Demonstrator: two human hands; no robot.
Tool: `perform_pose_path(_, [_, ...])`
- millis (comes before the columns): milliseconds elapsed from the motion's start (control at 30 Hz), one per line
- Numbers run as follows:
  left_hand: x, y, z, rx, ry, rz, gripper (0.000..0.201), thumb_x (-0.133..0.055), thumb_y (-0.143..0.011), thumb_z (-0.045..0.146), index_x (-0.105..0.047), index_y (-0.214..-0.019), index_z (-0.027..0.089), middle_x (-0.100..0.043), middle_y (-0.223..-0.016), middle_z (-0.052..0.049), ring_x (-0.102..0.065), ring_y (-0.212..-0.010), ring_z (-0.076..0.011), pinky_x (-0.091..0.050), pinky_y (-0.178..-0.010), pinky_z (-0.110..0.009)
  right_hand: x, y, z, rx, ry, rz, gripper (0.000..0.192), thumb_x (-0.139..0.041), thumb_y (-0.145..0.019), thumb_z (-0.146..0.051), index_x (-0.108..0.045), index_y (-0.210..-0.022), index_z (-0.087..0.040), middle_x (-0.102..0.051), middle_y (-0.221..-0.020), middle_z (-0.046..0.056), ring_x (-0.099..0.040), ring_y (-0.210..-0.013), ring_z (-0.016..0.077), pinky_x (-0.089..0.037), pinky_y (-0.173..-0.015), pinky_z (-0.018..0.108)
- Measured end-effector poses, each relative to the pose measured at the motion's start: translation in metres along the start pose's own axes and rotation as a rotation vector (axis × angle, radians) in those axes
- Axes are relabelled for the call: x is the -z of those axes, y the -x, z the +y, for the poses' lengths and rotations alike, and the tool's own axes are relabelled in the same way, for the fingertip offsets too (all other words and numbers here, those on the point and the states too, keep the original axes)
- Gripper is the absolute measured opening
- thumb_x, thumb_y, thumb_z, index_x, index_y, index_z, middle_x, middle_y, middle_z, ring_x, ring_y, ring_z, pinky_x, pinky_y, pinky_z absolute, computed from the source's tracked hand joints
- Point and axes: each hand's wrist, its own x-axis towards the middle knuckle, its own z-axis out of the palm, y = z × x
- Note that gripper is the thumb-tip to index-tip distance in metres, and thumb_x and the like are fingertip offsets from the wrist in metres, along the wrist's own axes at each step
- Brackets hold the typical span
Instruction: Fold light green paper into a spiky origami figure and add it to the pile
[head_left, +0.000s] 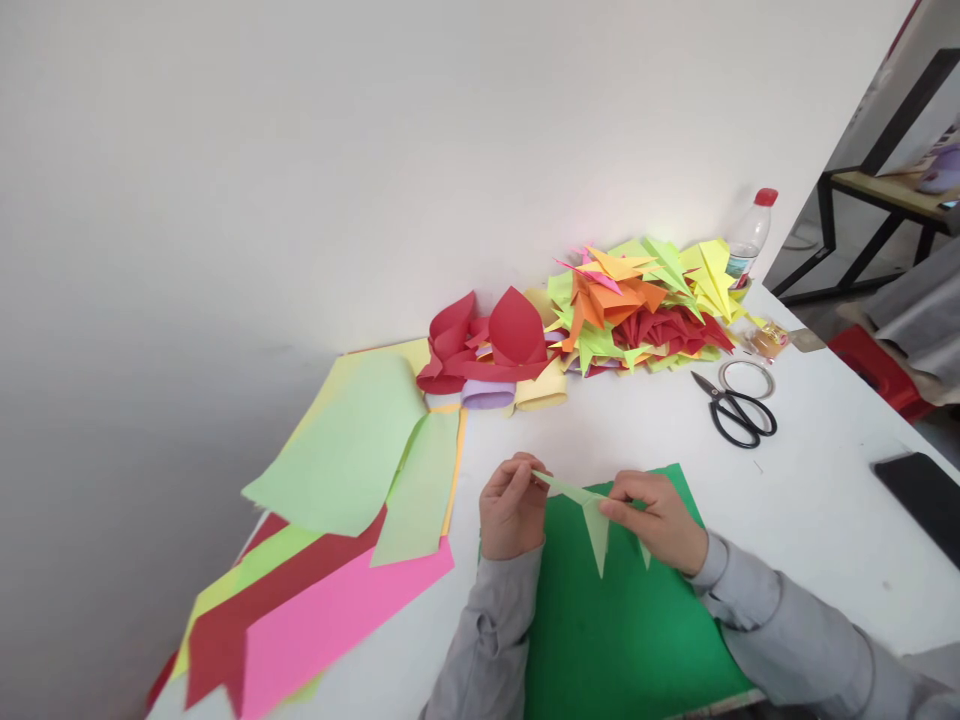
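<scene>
Both hands, the left hand (512,506) and right hand (651,517), pinch the pale green folded paper (592,515) above the green sheet (622,630); an uneven pull might tear its thin points

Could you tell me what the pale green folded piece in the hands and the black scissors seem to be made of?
The pale green folded piece looks like thin matte paper: sharp creases, pointed tips. The black scissors seem to be dark metal, perhaps coated on the handles; the finish is hard to tell.

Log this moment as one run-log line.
left hand: pinching folded pale green paper | right hand: pinching same paper | under hands: dark green sheet | scissors: untouched
</scene>
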Motion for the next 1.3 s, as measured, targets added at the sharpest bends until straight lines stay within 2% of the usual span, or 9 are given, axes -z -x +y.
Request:
perform_pose_path(133, [0.0, 0.002, 0.0, 0.049, 0.008, -0.008, 0.028, -0.083, -0.062, 0.041, -0.069, -0.065, 0.018, -0.061, -0.068, -0.001, -0.055, -0.056, -0.0099, -0.047, -0.051, -0.023, 0.0, 0.0, 0.001, -0.006, -0.002, 0.008, 0.045, -0.051, -0.092, -0.048, -0.052, -0.058, -0.018, -0.046, -0.055, -0.003, -0.043, -0.053, 0.0103, -0.034, -0.053, 0.024])
perform_pose_path(300, [-0.001, 0.002, 0.001, -0.025, 0.033, -0.032, 0.027, -0.084, -0.062, 0.036, -0.065, -0.057, 0.018, -0.058, -0.064, 0.001, -0.056, -0.058, -0.0103, -0.047, -0.052, -0.023, 0.0, 0.0, 0.001, -0.001, 0.0, 0.0, 0.046, -0.051, -0.091, -0.05, -0.053, -0.059, -0.018, -0.047, -0.055, -0.002, -0.044, -0.053, 0.0104, -0.035, -0.053, 0.023])
perform_pose_path(467, [-0.002, 0.002, 0.0, 0.026, 0.045, -0.056, 0.026, -0.082, -0.064, 0.04, -0.067, -0.061, 0.019, -0.059, -0.066, 0.001, -0.055, -0.058, -0.0101, -0.047, -0.052, -0.024, 0.0, -0.001, -0.001, 0.001, 0.006, 0.005, 0.047, -0.05, -0.092, -0.051, -0.052, -0.058, -0.018, -0.046, -0.055, -0.002, -0.044, -0.053, 0.0103, -0.035, -0.053, 0.023])
perform_pose_path(633, [0.0, 0.003, 0.002, 0.001, 0.035, -0.068, 0.024, -0.084, -0.062, 0.035, -0.066, -0.057, 0.02, -0.058, -0.065, 0.002, -0.056, -0.058, -0.0101, -0.047, -0.052, -0.024, 0.0, 0.0, 0.0, 0.002, 0.003, 0.005, 0.047, -0.05, -0.092, -0.051, -0.052, -0.058, -0.018, -0.047, -0.055, -0.002, -0.045, -0.053, 0.0107, -0.036, -0.053, 0.024])
perform_pose_path(900, [0.004, 0.0, 0.007, 0.001, 0.053, 0.001, 0.023, -0.084, -0.062, 0.033, -0.066, -0.058, 0.019, -0.055, -0.062, 0.003, -0.052, -0.057, -0.0085, -0.047, -0.055, -0.023, 0.001, 0.0, 0.0, 0.005, -0.014, 0.012, 0.046, -0.05, -0.092, -0.05, -0.052, -0.058, -0.018, -0.047, -0.055, -0.002, -0.044, -0.053, 0.0108, -0.036, -0.052, 0.024])
perform_pose_path(1000, [0.001, 0.003, 0.006, 0.019, 0.043, -0.05, 0.022, -0.081, -0.064, 0.037, -0.069, -0.064, 0.019, -0.056, -0.065, 0.001, -0.052, -0.058, -0.0093, -0.046, -0.054, -0.023, 0.002, 0.0, -0.001, -0.001, -0.016, 0.028, 0.046, -0.05, -0.092, -0.049, -0.052, -0.058, -0.018, -0.048, -0.056, -0.001, -0.045, -0.053, 0.0109, -0.037, -0.052, 0.024])
perform_pose_path(1133, [-0.008, 0.011, -0.004, 0.091, -0.015, -0.19, 0.03, -0.082, -0.06, 0.043, -0.073, -0.076, 0.018, -0.06, -0.077, -0.003, -0.056, -0.062, -0.0139, -0.047, -0.055, -0.028, 0.0, 0.0, -0.001, -0.005, 0.008, 0.032, 0.046, -0.05, -0.092, -0.05, -0.053, -0.059, -0.018, -0.048, -0.055, -0.002, -0.045, -0.053, 0.0103, -0.036, -0.052, 0.023])
perform_pose_path(1233, [-0.014, 0.016, -0.01, 0.086, -0.099, -0.272, 0.026, -0.083, -0.059, 0.037, -0.073, -0.071, 0.016, -0.058, -0.071, -0.004, -0.056, -0.064, -0.0154, -0.045, -0.055, -0.027, 0.0, 0.0, -0.001, -0.002, 0.019, 0.034, 0.047, -0.05, -0.091, -0.051, -0.053, -0.058, -0.018, -0.047, -0.054, -0.002, -0.044, -0.052, 0.01, -0.036, -0.052, 0.023])
perform_pose_path(1300, [-0.016, 0.017, -0.011, 0.09, -0.115, -0.275, 0.023, -0.083, -0.061, 0.035, -0.072, -0.067, 0.017, -0.057, -0.069, -0.004, -0.054, -0.063, -0.0152, -0.043, -0.054, -0.027, 0.0, 0.0, -0.002, -0.001, 0.023, 0.036, 0.048, -0.05, -0.091, -0.052, -0.052, -0.057, -0.018, -0.046, -0.054, -0.003, -0.044, -0.052, 0.01, -0.035, -0.052, 0.023])
